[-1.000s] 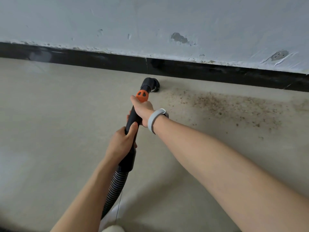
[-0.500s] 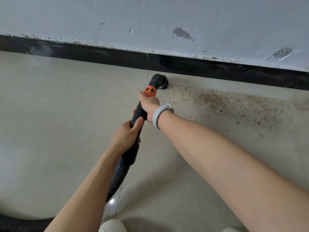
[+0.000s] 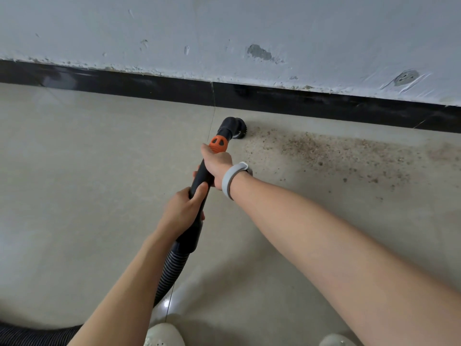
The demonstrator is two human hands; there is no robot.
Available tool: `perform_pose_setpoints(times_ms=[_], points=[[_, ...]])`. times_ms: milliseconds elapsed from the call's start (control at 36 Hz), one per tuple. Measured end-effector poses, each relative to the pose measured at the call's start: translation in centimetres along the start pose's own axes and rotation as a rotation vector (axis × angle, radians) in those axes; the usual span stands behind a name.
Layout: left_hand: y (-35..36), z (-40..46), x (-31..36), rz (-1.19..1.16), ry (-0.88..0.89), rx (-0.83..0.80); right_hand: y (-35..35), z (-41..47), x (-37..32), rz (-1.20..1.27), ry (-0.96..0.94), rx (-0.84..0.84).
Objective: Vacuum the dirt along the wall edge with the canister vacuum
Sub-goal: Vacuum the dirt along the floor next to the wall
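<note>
We held the black vacuum wand (image 3: 202, 176) with both hands, fingers wrapped fully around it. Our right hand (image 3: 216, 164) gripped the upper part of the wand just below the orange collar (image 3: 218, 144), thumb lying along the tube toward the collar, a grey wristband (image 3: 232, 179) on that wrist. Our left hand (image 3: 184, 209) closed around the lower part of the wand, thumb pressed over the top of the tube, just above where the ribbed hose (image 3: 171, 273) joined it. The two hands sat close together, nearly touching.

The round brush nozzle (image 3: 234, 128) at the wand's tip rested on the beige floor (image 3: 87, 171), near the black baseboard (image 3: 149, 87) at the wall edge but apart from it. It stood at the left end of the strip of brown dirt (image 3: 331, 152), which ran rightward along the floor beside the baseboard. The hose curved back toward us and off along the lower left edge of the floor. The toes of two pale shoes (image 3: 163, 335) showed at the bottom.
</note>
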State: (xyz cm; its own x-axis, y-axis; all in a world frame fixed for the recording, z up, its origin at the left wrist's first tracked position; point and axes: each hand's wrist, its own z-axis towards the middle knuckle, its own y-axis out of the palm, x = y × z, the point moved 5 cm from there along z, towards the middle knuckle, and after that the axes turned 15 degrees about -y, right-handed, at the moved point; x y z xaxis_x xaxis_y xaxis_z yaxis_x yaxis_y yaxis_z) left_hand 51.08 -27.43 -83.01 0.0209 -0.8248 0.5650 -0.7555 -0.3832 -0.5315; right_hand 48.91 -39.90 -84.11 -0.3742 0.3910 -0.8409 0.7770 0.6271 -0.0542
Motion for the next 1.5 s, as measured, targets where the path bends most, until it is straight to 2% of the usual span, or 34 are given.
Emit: perform_pose_setpoints(times_ms=[167, 417, 611, 806, 1500], points=[[2.1, 0.0, 1.0, 0.047, 0.027, -0.029, -3.0, -0.1, 0.7, 0.073, 0.077, 0.034], [4.4, -0.4, 2.3, 0.133, 0.061, -0.05, -6.2, -0.2, 1.3, 0.153, 0.086, 0.056], [7.1, -1.0, 4.0, 0.124, 0.083, -0.086, -9.8, -0.4, 1.6, 0.15, 0.089, 0.099], [10.5, -1.9, 6.3, 0.168, 0.107, -0.113, -14.0, -0.8, 1.6, 0.039, 0.075, 0.161], [22.1, -4.1, 13.2, 0.273, 0.239, -0.275, -28.7, -0.6, 3.9, 0.14, 0.1, 0.374]])
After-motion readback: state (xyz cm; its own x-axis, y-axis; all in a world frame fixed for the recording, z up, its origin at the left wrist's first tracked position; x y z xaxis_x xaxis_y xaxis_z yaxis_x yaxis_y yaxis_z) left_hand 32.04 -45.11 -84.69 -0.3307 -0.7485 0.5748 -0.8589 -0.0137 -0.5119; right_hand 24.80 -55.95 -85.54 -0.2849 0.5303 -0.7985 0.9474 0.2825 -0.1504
